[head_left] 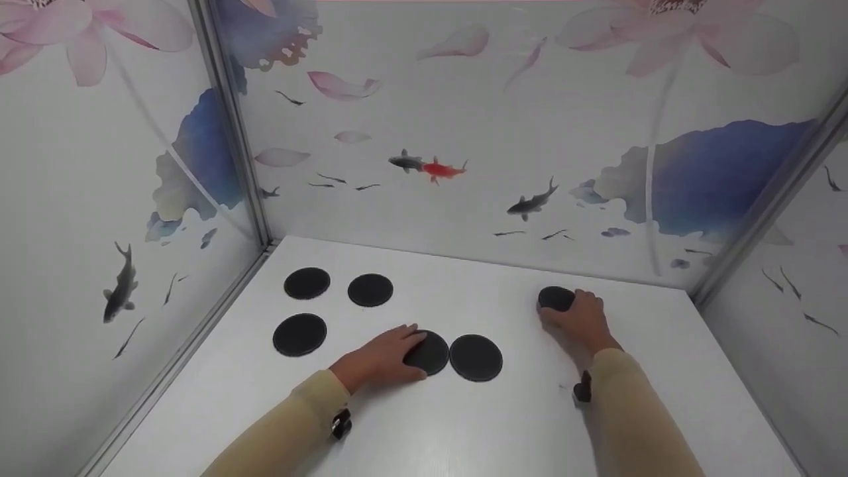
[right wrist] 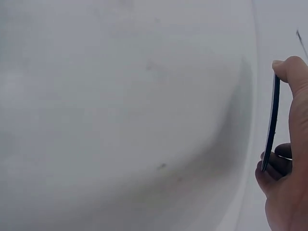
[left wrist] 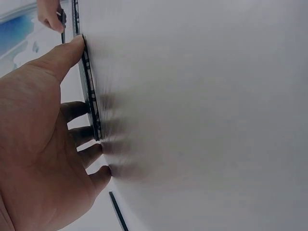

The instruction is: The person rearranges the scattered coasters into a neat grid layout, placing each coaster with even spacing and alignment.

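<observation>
My left hand (head_left: 377, 360) spans a round black coaster (head_left: 430, 352) at the middle of the white table, gripping it at its edges between thumb and fingers. The left wrist view shows this coaster edge-on, very close over the tabletop, with the lower fingertips of the left hand (left wrist: 41, 134) at the table surface. Right beside it lies another black coaster (head_left: 476, 358). Over the back right of the table, my right hand (head_left: 587, 322) holds a coaster (head_left: 555, 298) by its rim. In the right wrist view that coaster (right wrist: 273, 120) is pinched between thumb and fingers, raised off the table.
Three more black coasters lie at the left: one at the back left (head_left: 307, 283), one to its right (head_left: 370, 290) and one nearer (head_left: 299, 335). The white table (head_left: 457, 430) is bounded by printed panels (head_left: 371, 212) at the back and both sides.
</observation>
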### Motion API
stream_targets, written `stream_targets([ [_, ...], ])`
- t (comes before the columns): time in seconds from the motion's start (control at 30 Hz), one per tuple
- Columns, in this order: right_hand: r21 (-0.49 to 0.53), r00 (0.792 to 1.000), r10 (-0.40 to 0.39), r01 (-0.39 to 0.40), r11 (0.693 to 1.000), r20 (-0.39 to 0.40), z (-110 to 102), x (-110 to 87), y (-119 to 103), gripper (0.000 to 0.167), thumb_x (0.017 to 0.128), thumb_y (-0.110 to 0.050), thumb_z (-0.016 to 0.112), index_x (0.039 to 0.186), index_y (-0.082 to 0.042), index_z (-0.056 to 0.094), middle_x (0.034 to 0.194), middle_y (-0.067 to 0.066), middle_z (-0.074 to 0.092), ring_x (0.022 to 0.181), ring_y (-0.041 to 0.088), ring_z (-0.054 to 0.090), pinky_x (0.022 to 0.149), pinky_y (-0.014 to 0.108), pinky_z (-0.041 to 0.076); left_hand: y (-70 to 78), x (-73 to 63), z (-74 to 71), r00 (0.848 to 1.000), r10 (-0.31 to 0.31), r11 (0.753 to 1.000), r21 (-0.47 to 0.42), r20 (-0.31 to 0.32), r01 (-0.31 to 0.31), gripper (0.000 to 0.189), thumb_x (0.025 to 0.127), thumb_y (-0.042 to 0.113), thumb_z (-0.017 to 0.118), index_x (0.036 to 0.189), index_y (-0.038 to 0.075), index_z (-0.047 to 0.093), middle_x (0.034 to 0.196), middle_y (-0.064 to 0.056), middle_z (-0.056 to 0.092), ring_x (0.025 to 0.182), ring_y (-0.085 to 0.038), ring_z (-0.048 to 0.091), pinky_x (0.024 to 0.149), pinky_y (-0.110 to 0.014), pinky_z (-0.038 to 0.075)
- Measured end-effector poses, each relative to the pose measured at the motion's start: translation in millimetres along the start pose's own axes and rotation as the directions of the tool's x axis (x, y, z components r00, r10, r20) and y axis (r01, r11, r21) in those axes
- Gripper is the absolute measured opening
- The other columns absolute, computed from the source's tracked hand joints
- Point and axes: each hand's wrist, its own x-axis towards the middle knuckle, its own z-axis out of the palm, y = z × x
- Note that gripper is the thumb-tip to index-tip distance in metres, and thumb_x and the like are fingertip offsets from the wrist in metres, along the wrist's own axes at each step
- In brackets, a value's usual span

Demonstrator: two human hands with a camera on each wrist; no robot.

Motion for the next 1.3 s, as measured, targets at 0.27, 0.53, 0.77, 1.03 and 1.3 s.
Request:
stream_targets([
  [0.27,-0.076,0.997,-0.080,0.079,0.994,0.000,-1,6.8,7,0.110,0.093,-0.052,0.080,0.162,0.018,0.030,0.153,0.040,0.046,0.142,0.052,0.041,0.122,0.067,0.038,1.7,-1.5,-1.7,1.000,0.006,1.000,-0.005,0.012,-0.006,0.085,0.103,0.054,0.071,0.172,0.014,0.041,0.180,-0.013,0.030,0.167,-0.034,0.026,0.132,-0.053,0.028],
  [0.53,-0.062,0.995,-0.096,0.096,0.993,0.008,-8,-12.0,5,0.109,0.095,-0.053,0.080,0.163,0.016,0.031,0.154,0.038,0.045,0.141,0.050,0.042,0.121,0.067,0.039,-0.3,-0.4,-1.7,1.000,0.007,1.000,-0.007,0.022,-0.006,0.085,0.103,0.054,0.072,0.173,0.015,0.040,0.181,-0.012,0.028,0.167,-0.035,0.024,0.133,-0.053,0.026],
  [0.77,-0.054,0.994,-0.109,0.111,0.992,0.031,-14,-28.8,5,0.109,0.095,-0.055,0.081,0.165,0.013,0.031,0.155,0.036,0.046,0.141,0.049,0.043,0.120,0.067,0.040,-0.2,1.0,-0.7,1.000,0.000,1.000,-0.016,0.031,0.001,0.086,0.103,0.054,0.072,0.173,0.015,0.039,0.181,-0.012,0.028,0.168,-0.035,0.023,0.133,-0.054,0.027],
  [1.03,-0.035,0.987,-0.151,0.153,0.988,0.063,-17,-47.9,2,0.106,0.097,-0.049,0.083,0.166,0.012,0.030,0.160,0.035,0.042,0.146,0.049,0.042,0.122,0.068,0.037,0.5,-0.4,-3.6,0.999,-0.009,1.000,-0.019,0.036,0.010,0.086,0.103,0.053,0.071,0.174,0.016,0.038,0.182,-0.010,0.026,0.168,-0.034,0.022,0.133,-0.054,0.026],
  [1.3,-0.005,0.971,-0.222,0.223,0.975,0.090,-7,-71.0,0,0.099,0.096,-0.041,0.086,0.163,0.011,0.036,0.158,0.033,0.046,0.143,0.047,0.044,0.119,0.067,0.041,-0.5,-1.5,-0.7,0.999,-0.010,1.000,-0.029,0.045,0.012,0.086,0.104,0.054,0.071,0.174,0.017,0.036,0.183,-0.009,0.024,0.169,-0.033,0.019,0.134,-0.052,0.023],
])
